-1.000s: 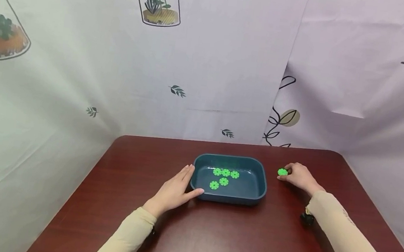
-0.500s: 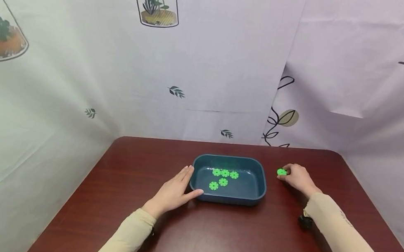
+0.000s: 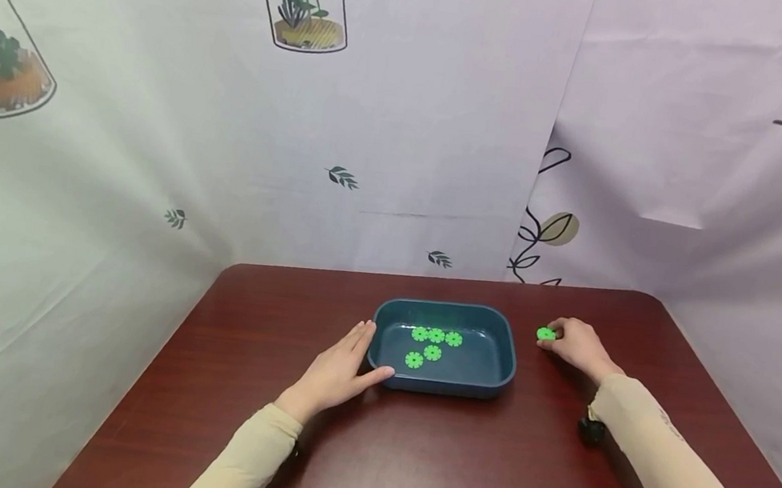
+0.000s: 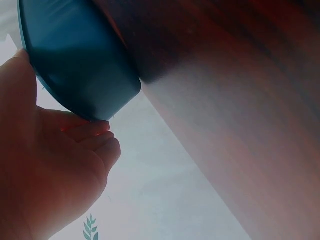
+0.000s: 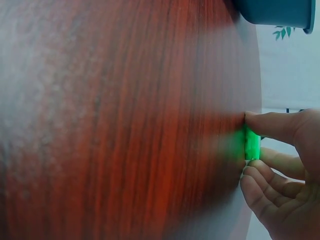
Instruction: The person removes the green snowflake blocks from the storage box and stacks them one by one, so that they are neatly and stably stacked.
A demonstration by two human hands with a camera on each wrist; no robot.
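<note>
My left hand (image 3: 333,374) rests against the left end of the blue tray (image 3: 443,387), its fingers extended along the side and the thumb at the front left corner. In the left wrist view the hand (image 4: 60,160) touches the tray's wall (image 4: 85,70). Several green notched discs (image 3: 453,339) lie flat inside the tray. Right of the tray, my right hand (image 3: 582,347) pinches another green disc (image 3: 545,335). The right wrist view shows that disc (image 5: 252,143) at the tabletop between the thumb and fingers of the hand (image 5: 290,175).
The dark red wooden table (image 3: 467,470) reaches back to a pale patterned cloth (image 3: 434,120), which also hangs at both sides. A dark object (image 3: 590,429) sits by the right wrist. At the upper right of the right wrist view is the tray's corner (image 5: 280,12).
</note>
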